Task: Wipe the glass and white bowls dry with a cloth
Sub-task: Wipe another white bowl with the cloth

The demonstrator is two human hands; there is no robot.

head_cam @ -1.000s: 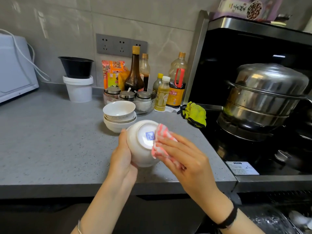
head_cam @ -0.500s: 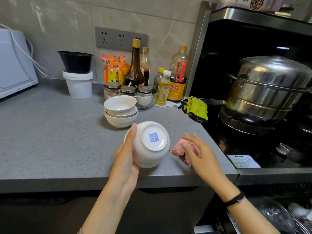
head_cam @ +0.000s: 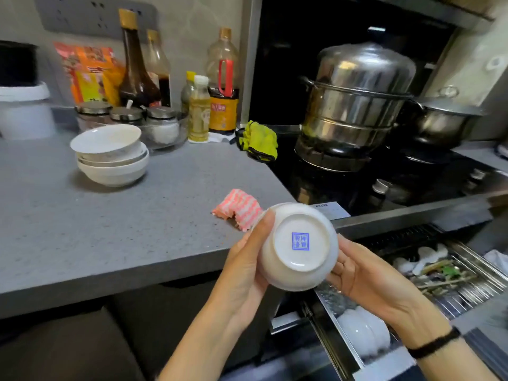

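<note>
Fingers of the left hand (head_cam: 244,259) are being pressed along the left wall of a white bowl (head_cam: 298,247), with the thumb tip reaching its upper edge; the fingers of the right hand (head_cam: 365,273) are being curled against its right wall, so the bowl is being cradled between two closed palms. The bowl is being held upside down and tilted toward the camera, its unglazed foot ring and a blue square stamp being shown. It is being carried in the air just beyond the front edge of the worktop (head_cam: 110,229), above an open drawer rack (head_cam: 453,287) in which more white crockery is being kept.

The bowl is being judged as glazed ceramic: stiff, moderately heavy, breakable if dropped, and likely slippery where damp. The safest hold is being judged as opposite sides of the wall, as now, or thumb on the foot ring with fingers over the rim.

The pink-and-white cloth (head_cam: 238,211) is lying crumpled near the worktop's front right corner, just behind the bowl and touched by neither hand. It is being judged soft and light. A stack of white bowls (head_cam: 110,158) is resting upright toward the worktop's back. No glass bowl for drying is being clearly made out.
</note>
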